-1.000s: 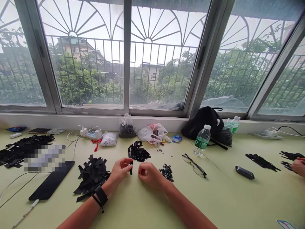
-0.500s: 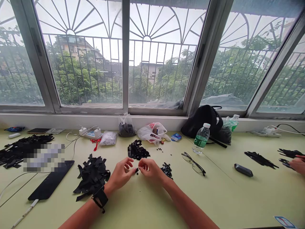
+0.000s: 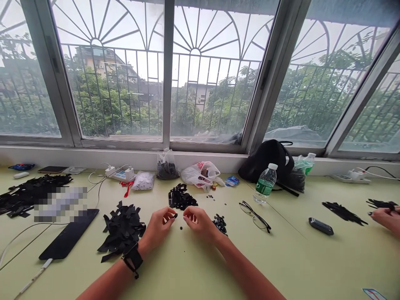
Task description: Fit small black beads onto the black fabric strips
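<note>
My left hand [image 3: 158,227] pinches a small black piece [image 3: 175,216] between thumb and fingertips. Just to its right, my right hand [image 3: 197,221] has its fingers curled with the tips close together; whether anything is between them is too small to tell. A small black round part [image 3: 181,228] lies on the table below the gap between the hands. Behind the hands is a pile of black pieces [image 3: 181,197]. Small dark round parts [image 3: 220,224] are heaped beside my right hand. Black fabric strips [image 3: 121,231] form a pile left of my left hand.
Eyeglasses [image 3: 255,217] and a water bottle [image 3: 265,183] stand to the right, near a black case [image 3: 321,226]. A black tablet [image 3: 69,235] with a cable lies left. Bags [image 3: 200,175] line the window side. Another person's hand [image 3: 387,218] is at the far right.
My hands have moved slightly apart, and the black piece is now raised at my left fingertips. The other person's hand at the right has shifted. The view has moved slightly.
</note>
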A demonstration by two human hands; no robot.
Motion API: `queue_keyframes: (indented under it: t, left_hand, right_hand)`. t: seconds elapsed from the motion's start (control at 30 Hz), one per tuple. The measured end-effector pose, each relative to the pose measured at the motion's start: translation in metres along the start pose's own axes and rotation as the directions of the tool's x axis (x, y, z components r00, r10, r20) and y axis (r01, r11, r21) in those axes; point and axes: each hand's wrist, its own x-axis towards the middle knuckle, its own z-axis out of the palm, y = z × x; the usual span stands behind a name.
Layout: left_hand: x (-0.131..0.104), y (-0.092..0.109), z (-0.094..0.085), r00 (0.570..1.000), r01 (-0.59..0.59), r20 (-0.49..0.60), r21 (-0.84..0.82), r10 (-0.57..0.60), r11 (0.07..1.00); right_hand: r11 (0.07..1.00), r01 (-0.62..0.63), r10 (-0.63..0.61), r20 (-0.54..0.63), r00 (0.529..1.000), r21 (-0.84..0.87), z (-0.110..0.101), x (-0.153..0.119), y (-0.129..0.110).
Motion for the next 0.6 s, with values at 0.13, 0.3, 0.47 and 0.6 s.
queue_keyframes:
  t: [0.13, 0.3, 0.47, 0.6]
  left_hand:
    - [0.004, 0.006, -0.001, 1.0, 0.012, 0.018, -0.195, -0.008, 0.981]
    - [0.004, 0.007, 0.003, 0.991, 0.072, 0.129, -0.401, -0.021, 0.913]
    - [0.003, 0.013, 0.004, 0.979, 0.131, 0.201, -0.488, -0.034, 0.863]
    - [0.004, 0.01, 0.003, 0.975, 0.145, 0.214, -0.443, -0.053, 0.884]
  right_hand:
    - [0.997, 0.025, -0.027, 0.021, 0.999, 0.08, 0.0, 0.0, -0.007]
    - [0.99, -0.002, -0.005, 0.052, 0.999, 0.138, 0.007, 0.001, -0.007]
    - [0.971, -0.07, 0.045, 0.114, 0.992, 0.227, 0.007, 0.002, -0.001]
    - [0.963, -0.119, 0.093, 0.116, 0.989, 0.243, 0.003, 0.004, 0.001]
